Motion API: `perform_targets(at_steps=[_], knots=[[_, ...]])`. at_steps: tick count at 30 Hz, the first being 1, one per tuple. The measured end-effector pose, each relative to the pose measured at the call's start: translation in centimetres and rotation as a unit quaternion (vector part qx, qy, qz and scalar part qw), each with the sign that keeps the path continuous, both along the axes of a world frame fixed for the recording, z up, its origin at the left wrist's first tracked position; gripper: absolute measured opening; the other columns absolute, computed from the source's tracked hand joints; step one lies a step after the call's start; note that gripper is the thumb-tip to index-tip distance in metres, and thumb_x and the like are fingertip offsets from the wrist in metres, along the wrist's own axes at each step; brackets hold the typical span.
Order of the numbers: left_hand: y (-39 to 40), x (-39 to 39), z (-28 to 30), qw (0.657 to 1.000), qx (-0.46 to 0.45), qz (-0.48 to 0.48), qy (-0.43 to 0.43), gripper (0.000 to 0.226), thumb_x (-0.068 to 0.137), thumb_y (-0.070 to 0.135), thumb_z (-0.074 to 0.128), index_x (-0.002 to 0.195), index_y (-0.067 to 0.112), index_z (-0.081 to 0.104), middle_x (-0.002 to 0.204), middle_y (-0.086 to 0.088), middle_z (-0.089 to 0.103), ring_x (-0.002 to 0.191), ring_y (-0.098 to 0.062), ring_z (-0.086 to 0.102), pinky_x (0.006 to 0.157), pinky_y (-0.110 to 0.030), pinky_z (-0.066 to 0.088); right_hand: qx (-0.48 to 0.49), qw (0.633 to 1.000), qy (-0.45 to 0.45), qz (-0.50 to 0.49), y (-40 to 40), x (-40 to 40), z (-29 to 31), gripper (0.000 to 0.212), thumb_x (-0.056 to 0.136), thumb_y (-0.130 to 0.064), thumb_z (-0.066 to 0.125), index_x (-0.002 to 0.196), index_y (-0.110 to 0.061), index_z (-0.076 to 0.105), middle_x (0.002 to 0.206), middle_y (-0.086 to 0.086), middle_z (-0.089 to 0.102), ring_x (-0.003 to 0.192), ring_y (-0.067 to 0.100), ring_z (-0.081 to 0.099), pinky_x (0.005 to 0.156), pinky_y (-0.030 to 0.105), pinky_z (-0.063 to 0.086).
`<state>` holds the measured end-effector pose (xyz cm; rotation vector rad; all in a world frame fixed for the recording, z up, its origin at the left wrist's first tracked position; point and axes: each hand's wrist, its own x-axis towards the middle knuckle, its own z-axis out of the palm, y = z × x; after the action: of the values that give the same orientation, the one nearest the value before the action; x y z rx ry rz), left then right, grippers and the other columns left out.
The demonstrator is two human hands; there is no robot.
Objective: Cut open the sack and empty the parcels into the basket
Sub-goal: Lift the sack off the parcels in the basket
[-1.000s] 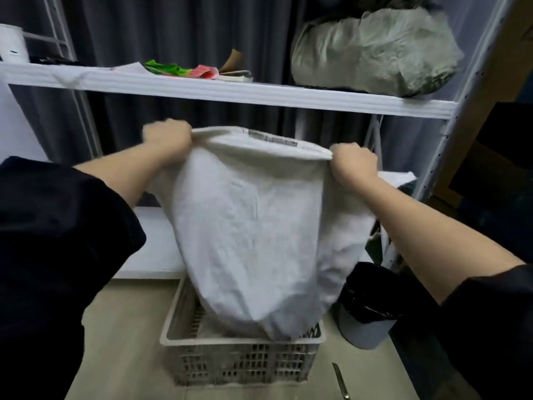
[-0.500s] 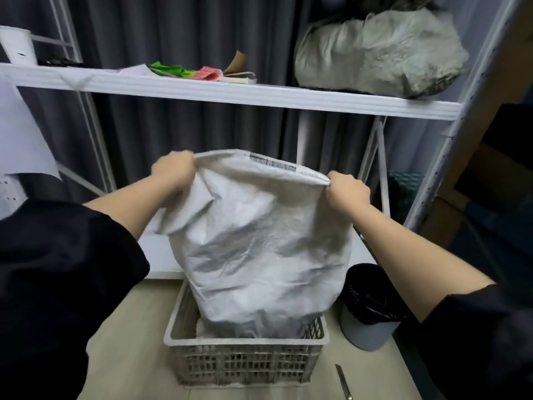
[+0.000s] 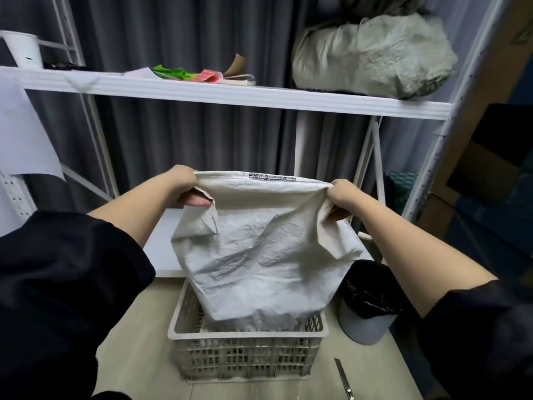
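We hold the white sack (image 3: 259,255) upside down by its closed end, one corner in each hand. Our left hand (image 3: 184,187) has its fingers (image 3: 196,201) clenched on the left corner, where the fabric folds into a small flap, and our right hand (image 3: 341,197) is clenched on the right corner in the same way. A printed strip runs along the top edge stretched between the two hands. The sack hangs slack and creased, and its lower end dips inside the pale plastic basket (image 3: 248,334) that stands on the floor below it. Pale shapes show at the bottom of the basket under the sack, but we cannot tell what they are. A knife (image 3: 343,378) lies on the floor just right of the basket's near corner. A grey bin (image 3: 367,313) with a black liner stands to the right of the basket, near it. Behind the sack a white shelf (image 3: 230,95) carries a bulging grey bag (image 3: 372,56) and some coloured papers.
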<state>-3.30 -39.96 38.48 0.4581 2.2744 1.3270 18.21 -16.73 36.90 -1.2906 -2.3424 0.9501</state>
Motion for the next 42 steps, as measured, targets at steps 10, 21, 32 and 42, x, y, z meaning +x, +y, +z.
perform_targets(at_steps=[10, 21, 32, 42], knots=[[-1.1, 1.1, -1.7, 0.98, 0.153, -0.017, -0.126, 0.03, 0.088, 0.028, 0.035, 0.077, 0.015, 0.059, 0.077, -0.001, 0.06, 0.078, -0.017, 0.059, 0.066, -0.033, 0.052, -0.249, 0.944, 0.216, 0.007, -2.6, 2.3, -1.3, 0.02, 0.08, -0.012, 0.036, 0.063, -0.012, 0.047, 0.082, 0.013, 0.065, 0.085, 0.034, 0.067, 0.064, 0.029, 0.053], [-0.5, -0.5, -4.5, 0.989, -0.058, -0.051, 0.126, 0.08, 0.079, -0.003, 0.055, 0.149, 0.018, 0.023, 0.111, -0.014, 0.051, 0.082, -0.025, 0.054, 0.068, -0.028, 0.044, -0.124, 0.98, 0.147, 0.047, -2.0, 1.6, -4.0, 0.079, 0.077, 0.017, 0.048, 0.142, -0.023, 0.03, 0.083, 0.006, 0.044, 0.069, 0.022, 0.047, 0.065, 0.031, 0.045], [1.9, 0.5, -8.2, 0.753, -0.496, -0.092, 0.422, 0.066, 0.064, 0.054, 0.062, 0.124, 0.033, 0.045, 0.119, 0.0, 0.05, 0.112, -0.023, 0.047, 0.09, -0.036, 0.032, 0.279, 0.887, -0.365, 0.041, -1.1, -1.6, -6.2, 0.033, 0.082, -0.022, 0.058, 0.115, -0.023, 0.055, 0.106, -0.001, 0.057, 0.099, 0.022, 0.051, 0.078, 0.032, 0.034], [3.6, -1.9, -11.3, 0.786, -0.424, -0.203, 0.402, 0.111, 0.075, 0.037, 0.068, 0.149, 0.035, -0.014, 0.154, -0.011, 0.024, 0.106, -0.028, 0.062, 0.081, -0.033, 0.049, 0.398, 0.901, -0.117, 0.125, 1.3, -1.4, -7.4, 0.011, 0.085, -0.02, 0.052, 0.094, -0.014, 0.052, 0.097, 0.003, 0.054, 0.088, 0.032, 0.059, 0.06, 0.032, 0.035]])
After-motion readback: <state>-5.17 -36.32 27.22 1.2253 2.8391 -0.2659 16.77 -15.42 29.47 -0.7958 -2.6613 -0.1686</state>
